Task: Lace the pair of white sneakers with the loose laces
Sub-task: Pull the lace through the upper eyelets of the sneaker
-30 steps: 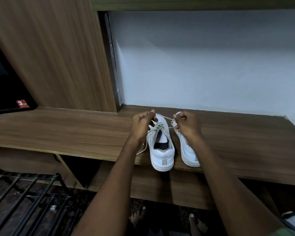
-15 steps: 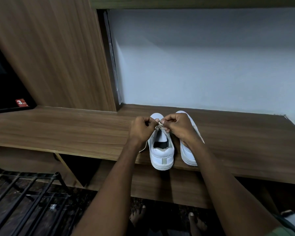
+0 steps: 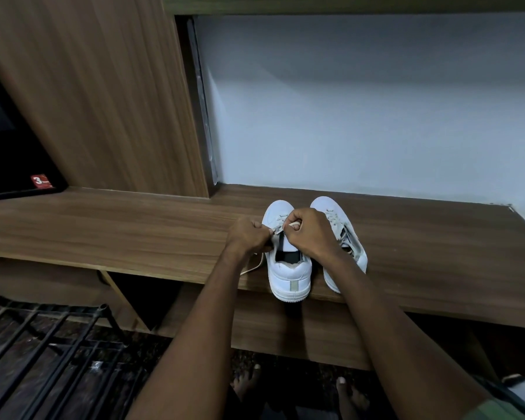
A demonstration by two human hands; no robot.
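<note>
Since a second ago the two hands have drawn in from a wide pull, the lace no longer stretched between them, and now meet close together over the throat of the left sneaker (image 3: 288,268). The left hand (image 3: 249,234) is curled into a fist at the sneaker's nine o'clock side, pinching the lace (image 3: 278,228) near the upper eyelets, and the right hand (image 3: 311,231) is curled at its two o'clock side, thumb and fingers pinching a pale loop of the same lace just beside the left hand's knuckles; the two hands are almost touching. A loose tail of lace (image 3: 252,267) trails out from under the left wrist toward seven o'clock and lies on the wooden counter (image 3: 134,231). The left sneaker stands upright with its heel hanging slightly over the counter's front edge and its toe pointing to twelve o'clock; its dark opening shows behind the hands. The right sneaker (image 3: 343,234) stands just beside it at three o'clock, partly hidden by the right forearm, toe angled to eleven o'clock, with laces already crossing its eyelets. Behind both, at twelve o'clock, rises a pale wall (image 3: 361,116), and at ten o'clock a wood-grain panel (image 3: 109,95). A dark screen with a red sticker (image 3: 41,180) sits at far nine o'clock. At seven o'clock, below the counter, stands a black metal rack (image 3: 43,338), and bare feet (image 3: 350,395) show on the floor at six o'clock.
</note>
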